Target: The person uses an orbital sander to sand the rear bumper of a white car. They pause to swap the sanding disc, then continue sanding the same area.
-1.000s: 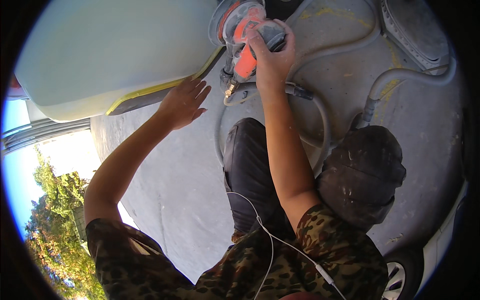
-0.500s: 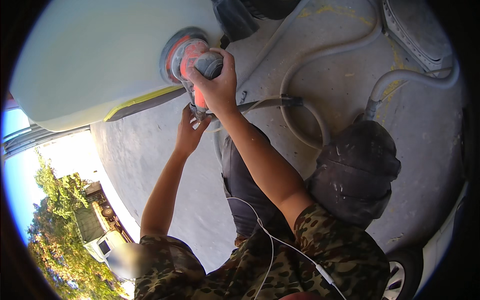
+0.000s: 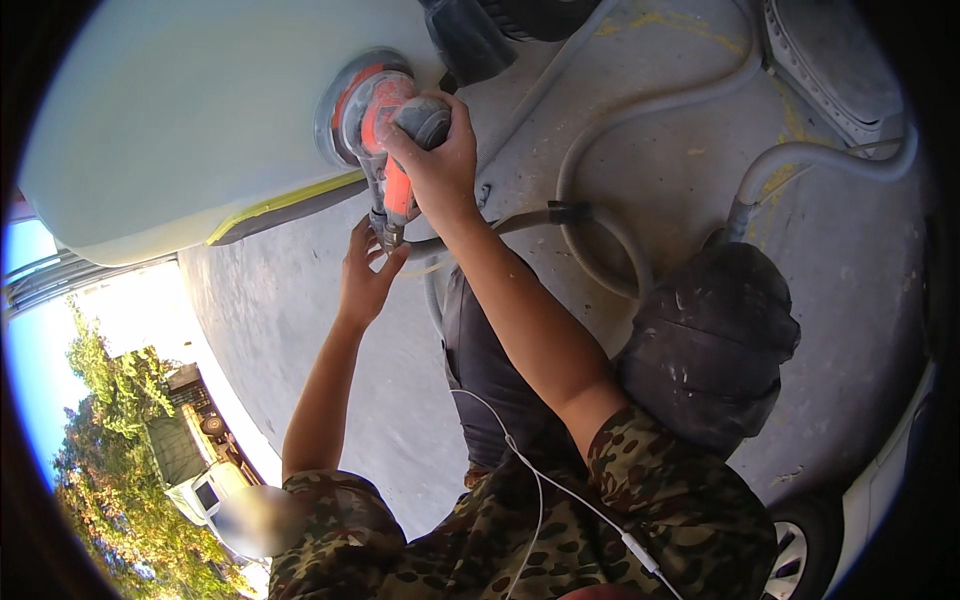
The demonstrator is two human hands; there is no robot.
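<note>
A red and grey orbital sander [image 3: 384,112] has its round pad against a pale grey-green vehicle panel [image 3: 190,110]. My right hand [image 3: 437,165] is wrapped round the sander's dark top and upper body. At the tail of its red handle, my left hand [image 3: 370,275] curls its fingers about the metal hose fitting [image 3: 392,236]. From there a dark hose [image 3: 520,220] runs off to the right. Yellow masking tape [image 3: 285,205] follows the panel's lower edge, just left of the sander.
A grey hose [image 3: 645,108] loops over the concrete floor [image 3: 330,400], right of my arms. My bent knee [image 3: 710,340] is beside it. A car wheel [image 3: 795,550] stands at lower right. White earphone wires [image 3: 540,470] hang before my chest.
The sander has shifted slightly left along the panel, and both hands have moved with it. The hose behind it has moved a little downward.
</note>
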